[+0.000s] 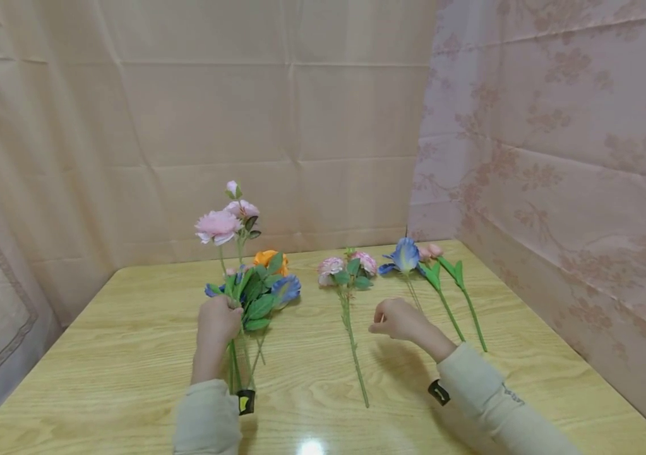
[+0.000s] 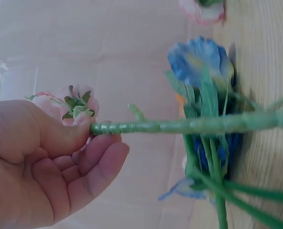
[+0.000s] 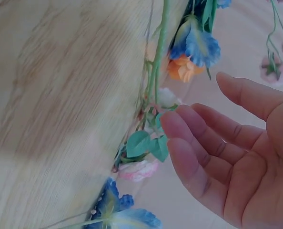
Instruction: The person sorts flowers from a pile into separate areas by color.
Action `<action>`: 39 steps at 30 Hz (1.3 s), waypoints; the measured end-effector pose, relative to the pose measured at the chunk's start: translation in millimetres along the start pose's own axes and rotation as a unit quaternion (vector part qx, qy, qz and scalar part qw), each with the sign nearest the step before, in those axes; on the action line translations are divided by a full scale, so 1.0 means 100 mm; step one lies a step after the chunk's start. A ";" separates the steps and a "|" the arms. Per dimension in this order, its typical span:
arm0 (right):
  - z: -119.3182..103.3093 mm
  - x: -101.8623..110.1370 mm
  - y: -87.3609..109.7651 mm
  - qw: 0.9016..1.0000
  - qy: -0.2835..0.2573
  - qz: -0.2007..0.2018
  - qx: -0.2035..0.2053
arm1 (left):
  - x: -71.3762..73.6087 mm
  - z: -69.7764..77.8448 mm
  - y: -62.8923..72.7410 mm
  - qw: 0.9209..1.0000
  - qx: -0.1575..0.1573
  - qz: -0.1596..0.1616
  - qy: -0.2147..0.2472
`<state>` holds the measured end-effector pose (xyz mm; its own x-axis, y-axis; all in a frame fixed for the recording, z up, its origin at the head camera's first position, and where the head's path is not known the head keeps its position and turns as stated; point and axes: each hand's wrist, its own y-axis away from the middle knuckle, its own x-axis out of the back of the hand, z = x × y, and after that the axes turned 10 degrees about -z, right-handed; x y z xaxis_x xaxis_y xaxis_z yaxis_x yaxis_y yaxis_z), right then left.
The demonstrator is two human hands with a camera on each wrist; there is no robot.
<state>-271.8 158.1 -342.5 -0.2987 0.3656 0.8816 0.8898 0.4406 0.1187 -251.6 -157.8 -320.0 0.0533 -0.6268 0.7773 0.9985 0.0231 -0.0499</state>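
Note:
My left hand point(image 1: 219, 319) pinches a green stem point(image 2: 179, 126) between thumb and fingers. That stem carries pale pink peony-like blooms point(image 1: 218, 226) and a bud, standing upright above the table. Close behind this hand lies a bunch with a blue iris point(image 1: 286, 289), an orange flower point(image 1: 268, 260) and green leaves point(image 1: 260, 306). My right hand point(image 1: 401, 319) holds nothing, its fingers loosely bent and the thumb apart from them. It hovers over the table, between a pink flower spray point(image 1: 348, 316) on its left and another blue iris point(image 1: 404, 256) beyond it.
Two pink tulips with green stems point(image 1: 472, 309) lie at the right of the wooden table point(image 1: 146, 354). A beige curtain point(image 1: 215, 114) hangs behind the table's back edge. Floral cloth point(image 1: 556, 189) lines the right side.

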 end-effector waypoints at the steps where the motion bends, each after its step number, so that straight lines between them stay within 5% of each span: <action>1: -0.01 0.00 0.00 1.000 -0.004 -0.002 0.006 | -0.02 0.03 0.00 1.000 -0.006 0.000 0.003; 7: -0.06 -0.10 -0.05 0.995 -0.014 0.014 0.097 | -0.16 0.19 0.00 0.996 -0.046 -0.036 0.068; 14: -0.21 -0.29 -0.08 0.976 -0.093 0.052 0.190 | -0.32 0.36 0.03 0.984 -0.074 -0.076 0.144; 27: -0.48 -0.48 -0.09 0.949 -0.222 0.004 0.226 | -0.45 0.57 0.06 0.974 -0.128 -0.095 0.161; 39: -0.58 -0.54 -0.08 0.917 -0.342 0.000 0.207 | -0.54 0.69 0.09 0.961 -0.176 -0.106 0.185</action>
<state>-242.3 87.4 -364.8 -0.5712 0.7316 0.3722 0.7248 0.6623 -0.1895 -244.3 -70.6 -319.2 -0.2249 -0.8241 0.5200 0.9164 -0.3602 -0.1745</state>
